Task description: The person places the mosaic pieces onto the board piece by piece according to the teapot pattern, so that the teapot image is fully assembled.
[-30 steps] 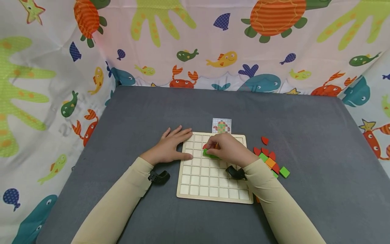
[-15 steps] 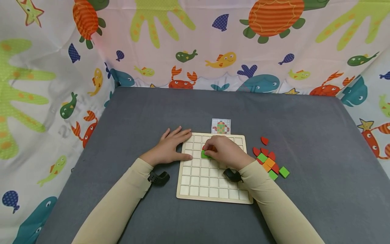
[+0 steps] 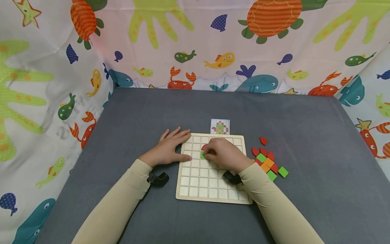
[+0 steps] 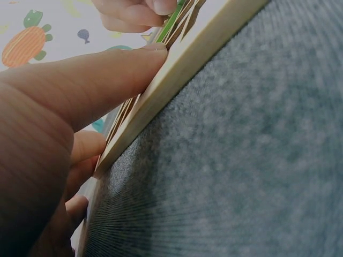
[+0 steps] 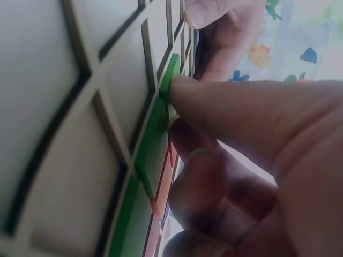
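Observation:
A wooden grid board (image 3: 199, 181) lies on the grey cloth. My left hand (image 3: 167, 146) rests with fingers spread on its left edge, thumb (image 4: 144, 61) touching the rim. My right hand (image 3: 226, 152) is over the upper middle of the grid. There its thumb and index finger pinch a green square tile (image 5: 171, 75), which stands slightly proud of its cell in the right wrist view. More green tiles (image 5: 153, 131) sit in the same row, with an orange piece (image 5: 163, 184) beyond. A red rounded piece (image 3: 203, 147) shows above the green tile; the hand hides other pieces.
To the board's right lies a loose cluster of red rounded pieces (image 3: 255, 151), green squares (image 3: 283, 171) and orange squares (image 3: 268, 162). A small pattern card (image 3: 220, 126) lies behind the board's far edge. A printed cloth (image 3: 146, 34) hangs around the table's back and left.
My right hand has shifted slightly left along the green row, toward its left end. The left hand stays on the board's edge. The whole view has drifted a little.

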A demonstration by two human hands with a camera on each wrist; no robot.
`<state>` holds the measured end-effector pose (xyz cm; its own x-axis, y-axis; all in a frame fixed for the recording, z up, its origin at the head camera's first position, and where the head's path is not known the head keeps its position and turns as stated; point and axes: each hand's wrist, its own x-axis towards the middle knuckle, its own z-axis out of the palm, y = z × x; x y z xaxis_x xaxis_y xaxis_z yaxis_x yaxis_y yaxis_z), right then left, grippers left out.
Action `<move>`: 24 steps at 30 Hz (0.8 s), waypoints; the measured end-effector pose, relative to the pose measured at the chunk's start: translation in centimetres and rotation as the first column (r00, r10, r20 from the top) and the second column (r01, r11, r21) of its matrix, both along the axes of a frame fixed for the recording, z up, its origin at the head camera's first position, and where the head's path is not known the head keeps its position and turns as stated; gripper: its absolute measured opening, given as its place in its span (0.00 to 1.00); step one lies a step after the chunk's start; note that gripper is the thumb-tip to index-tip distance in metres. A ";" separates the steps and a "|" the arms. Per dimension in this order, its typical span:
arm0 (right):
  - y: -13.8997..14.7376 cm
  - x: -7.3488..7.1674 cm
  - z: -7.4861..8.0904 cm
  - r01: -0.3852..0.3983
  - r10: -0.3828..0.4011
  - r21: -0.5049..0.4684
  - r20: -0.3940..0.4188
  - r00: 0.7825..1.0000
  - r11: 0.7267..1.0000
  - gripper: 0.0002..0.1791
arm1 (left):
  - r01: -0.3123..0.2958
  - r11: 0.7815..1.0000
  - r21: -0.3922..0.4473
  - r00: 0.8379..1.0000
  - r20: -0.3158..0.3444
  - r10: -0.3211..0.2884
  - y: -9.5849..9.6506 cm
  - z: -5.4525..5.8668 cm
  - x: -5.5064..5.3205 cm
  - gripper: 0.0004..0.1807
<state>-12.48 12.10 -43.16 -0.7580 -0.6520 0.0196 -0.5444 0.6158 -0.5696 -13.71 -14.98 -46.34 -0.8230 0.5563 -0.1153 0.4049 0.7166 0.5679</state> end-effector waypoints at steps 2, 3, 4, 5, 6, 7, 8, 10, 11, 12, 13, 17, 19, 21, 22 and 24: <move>0.1 0.1 0.0 0.002 -0.002 0.008 0.000 1.000 1.000 0.04 | -0.005 1.000 -0.002 1.000 0.005 0.005 -0.1 0.0 0.0 0.53; 0.3 0.1 0.0 0.005 -0.005 0.011 0.002 1.000 1.000 0.04 | -0.006 1.000 -0.005 1.000 0.004 0.006 -0.1 0.0 0.1 0.53; 0.4 0.1 0.0 0.008 -0.008 0.013 0.003 1.000 1.000 0.04 | -0.009 1.000 -0.009 1.000 0.004 0.009 -0.1 0.0 0.1 0.53; 0.6 0.2 0.0 0.012 -0.012 0.015 0.005 1.000 1.000 0.04 | -0.011 1.000 -0.014 1.000 0.004 0.011 -0.1 0.0 0.1 0.53; 0.8 0.2 0.1 0.018 -0.018 0.016 0.009 1.000 1.000 0.04 | -0.012 1.000 -0.020 1.000 0.004 0.012 -0.1 0.0 0.1 0.53; 1.1 0.3 0.0 0.025 -0.026 0.018 0.011 1.000 1.000 0.04 | -0.013 1.000 -0.024 1.000 0.004 0.013 -0.1 -0.1 0.1 0.52; 1.3 0.3 0.0 0.035 -0.035 0.020 0.012 0.999 0.999 0.04 | -0.012 1.000 -0.026 1.000 0.006 0.013 -0.1 -0.1 0.1 0.52; 1.9 0.5 0.1 0.052 -0.052 0.027 0.016 0.999 0.998 0.04 | -0.010 0.999 -0.030 1.000 0.006 0.010 0.0 -0.2 0.0 0.52; 2.1 0.5 0.2 0.060 -0.061 0.029 0.017 0.998 0.998 0.04 | -0.007 1.000 -0.029 1.000 0.007 0.007 0.0 -0.2 0.0 0.52; 2.4 0.6 0.3 0.068 -0.069 0.031 0.017 0.997 0.997 0.04 | -0.004 1.000 -0.027 1.000 0.007 0.004 0.0 -0.3 0.0 0.52; 2.7 0.6 0.3 0.077 -0.078 0.034 0.018 0.997 0.996 0.04 | -0.002 1.000 -0.023 1.000 0.008 0.002 0.0 -0.3 -0.1 0.52; 4.0 0.8 0.7 0.110 -0.111 0.028 0.042 0.993 0.993 0.04 | 0.004 1.000 -0.013 1.000 0.005 -0.004 0.0 -0.5 -0.2 0.52; 4.8 0.9 0.9 0.128 -0.130 0.026 0.063 0.989 0.991 0.03 | 0.005 1.000 -0.013 1.000 0.003 -0.005 0.0 -0.6 -0.2 0.52; 5.7 1.0 1.0 0.145 -0.146 0.026 0.074 0.986 0.989 0.03 | 0.006 1.000 -0.010 1.000 0.003 -0.006 -0.1 -0.5 -0.3 0.52; 6.2 1.1 1.0 0.153 -0.155 0.027 0.076 0.985 0.988 0.03 | 0.006 1.000 -0.009 1.000 0.001 -0.006 -0.2 -0.5 -0.3 0.52; 7.1 1.2 1.1 0.172 -0.174 0.031 0.076 0.982 0.985 0.03 | 0.007 1.000 -0.006 1.000 0.001 -0.007 -0.3 -0.4 -0.2 0.52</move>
